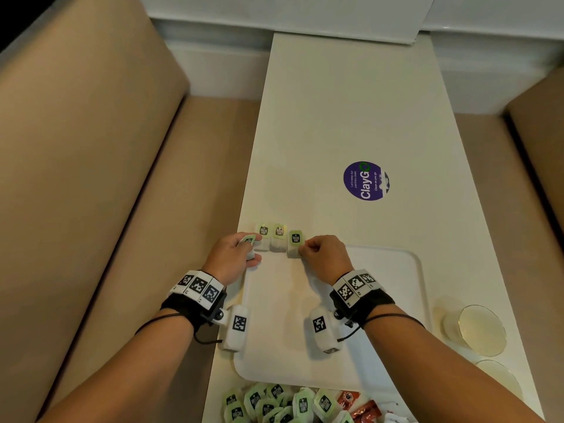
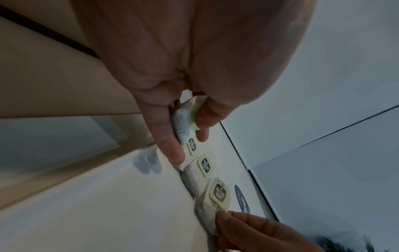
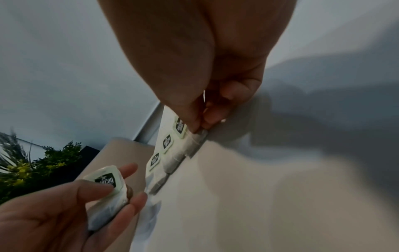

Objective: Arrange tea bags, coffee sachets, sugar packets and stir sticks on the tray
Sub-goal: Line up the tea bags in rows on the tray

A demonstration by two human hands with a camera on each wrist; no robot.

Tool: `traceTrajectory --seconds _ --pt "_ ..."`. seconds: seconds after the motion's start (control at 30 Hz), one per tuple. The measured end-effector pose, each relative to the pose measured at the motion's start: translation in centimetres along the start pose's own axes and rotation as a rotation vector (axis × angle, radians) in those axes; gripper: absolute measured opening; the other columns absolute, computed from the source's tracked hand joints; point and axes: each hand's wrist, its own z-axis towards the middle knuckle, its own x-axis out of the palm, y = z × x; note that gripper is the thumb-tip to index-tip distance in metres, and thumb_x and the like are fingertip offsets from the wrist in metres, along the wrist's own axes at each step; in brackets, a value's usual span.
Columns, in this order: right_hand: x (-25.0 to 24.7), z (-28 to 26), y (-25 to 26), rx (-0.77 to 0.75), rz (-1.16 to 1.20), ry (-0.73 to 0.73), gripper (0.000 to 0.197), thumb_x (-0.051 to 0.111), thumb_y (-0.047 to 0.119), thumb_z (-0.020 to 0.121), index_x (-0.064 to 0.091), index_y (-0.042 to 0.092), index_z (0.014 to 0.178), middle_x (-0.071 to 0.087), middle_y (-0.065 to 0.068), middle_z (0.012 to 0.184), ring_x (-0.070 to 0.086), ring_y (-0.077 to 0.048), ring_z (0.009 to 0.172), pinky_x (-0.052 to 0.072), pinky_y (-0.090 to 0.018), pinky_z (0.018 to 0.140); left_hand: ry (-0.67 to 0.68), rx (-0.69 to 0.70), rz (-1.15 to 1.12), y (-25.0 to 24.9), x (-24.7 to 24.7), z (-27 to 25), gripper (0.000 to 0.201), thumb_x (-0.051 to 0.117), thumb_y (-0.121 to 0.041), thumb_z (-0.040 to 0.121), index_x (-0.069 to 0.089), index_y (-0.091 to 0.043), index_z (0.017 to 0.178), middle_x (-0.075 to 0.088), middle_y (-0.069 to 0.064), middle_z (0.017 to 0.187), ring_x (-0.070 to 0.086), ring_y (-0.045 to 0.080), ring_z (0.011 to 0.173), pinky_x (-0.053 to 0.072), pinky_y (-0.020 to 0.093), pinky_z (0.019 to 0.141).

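A white tray lies on the table. Three green-labelled tea bags lean in a row along its far left rim: one, a second and a third. My left hand holds a further tea bag between thumb and fingers at the row's left end; the right wrist view shows that bag in the curled fingers. My right hand pinches the right edge of the third bag with thumb and forefinger. The left wrist view shows the held bag above the row.
A pile of several tea bags and red sachets lies at the table's near edge. Clear plastic cups stand right of the tray. A purple round sticker marks the table farther back. Beige benches flank the table.
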Motion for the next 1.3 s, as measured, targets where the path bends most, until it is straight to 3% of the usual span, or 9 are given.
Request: traceTrajectory --seconds 0.27,0.47,0.6,0.7,0.77,0.93,1.03,1.13,1.3 --pt "0.7 0.0 0.6 0.04 0.034 -0.098 0.009 0.069 0.027 0.092 0.072 0.021 0.086 0.064 0.007 0.076 0.061 -0.014 0.075 0.044 -0.025 0.068 0.012 0.02 0.031 -0.1 -0.4 0.0 0.03 0.052 -0.003 0.1 0.062 -0.021 0.121 0.069 0.001 0.11 0.068 0.016 0.085 0.06 0.031 0.076" --pt "0.8 -0.9 0.8 0.076 0.154 -0.18 0.014 0.069 0.029 0.091 0.059 0.019 0.092 0.061 0.008 0.078 0.056 -0.01 0.072 0.045 -0.027 0.063 0.0 0.12 0.133 0.1 -1.0 0.0 0.026 0.06 -0.002 0.096 0.068 -0.025 0.106 0.076 -0.002 0.095 0.07 0.004 0.075 0.056 0.026 0.076" --pt "1.4 -1.9 1.4 -0.103 0.141 -0.099 0.008 0.068 0.028 0.093 0.068 0.02 0.092 0.063 0.012 0.076 0.055 0.001 0.069 0.04 -0.019 0.063 0.023 0.127 0.136 0.2 -0.9 -0.1 0.015 0.067 -0.004 0.093 0.069 -0.014 0.105 0.077 0.001 0.086 0.071 0.006 0.071 0.052 0.015 0.068" --pt "2.6 -3.0 2.2 -0.227 0.13 0.043 0.014 0.068 0.031 0.095 0.076 0.02 0.096 0.068 0.014 0.081 0.057 0.008 0.07 0.039 -0.006 0.065 0.043 0.139 0.115 0.3 -0.6 0.0 0.012 0.07 -0.005 0.091 0.07 -0.011 0.101 0.077 0.006 0.088 0.072 0.015 0.077 0.057 0.03 0.078" --pt "3.3 -3.4 2.5 -0.235 0.131 0.079 0.019 0.067 0.035 0.096 0.077 0.019 0.094 0.068 0.015 0.077 0.058 0.008 0.066 0.041 -0.009 0.065 0.056 0.146 0.107 0.5 -0.6 0.1 0.012 0.071 -0.005 0.09 0.07 -0.012 0.1 0.077 0.009 0.09 0.071 0.019 0.08 0.058 0.038 0.083" --pt "3.9 -4.0 3.5 -0.199 0.219 0.086 0.023 0.063 0.034 0.098 0.072 0.027 0.078 0.066 0.013 0.067 0.06 0.0 0.061 0.049 -0.022 0.067 0.024 0.167 0.066 0.9 -0.6 0.3 0.013 0.071 -0.004 0.09 0.067 -0.012 0.099 0.076 0.009 0.088 0.069 0.019 0.079 0.057 0.041 0.084" --pt "3.9 -4.4 4.3 -0.208 0.247 0.101 0.024 0.065 0.037 0.096 0.072 0.027 0.075 0.062 0.013 0.058 0.054 0.002 0.053 0.044 -0.014 0.059 -0.003 0.17 0.051 0.8 -0.7 0.2 0.014 0.07 -0.002 0.09 0.065 -0.013 0.096 0.074 0.014 0.09 0.069 0.023 0.081 0.056 0.043 0.085" --pt "4.1 -4.4 4.6 -0.217 0.173 0.089 0.024 0.066 0.038 0.096 0.075 0.021 0.082 0.071 0.004 0.069 0.057 -0.001 0.057 0.04 -0.008 0.054 0.005 0.168 0.033 0.7 -0.7 0.2 0.015 0.069 0.0 0.09 0.065 -0.013 0.096 0.074 0.011 0.09 0.069 0.024 0.082 0.056 0.044 0.087" --pt "4.1 -3.7 4.9 -0.202 0.129 0.086 0.029 0.065 0.03 0.097 0.073 0.012 0.076 0.07 -0.009 0.07 0.053 -0.013 0.058 0.045 -0.027 0.061 -0.015 0.128 -0.005 1.0 -0.8 0.5 0.019 0.072 -0.003 0.089 0.065 -0.009 0.104 0.074 0.015 0.099 0.069 0.026 0.086 0.056 0.045 0.089"
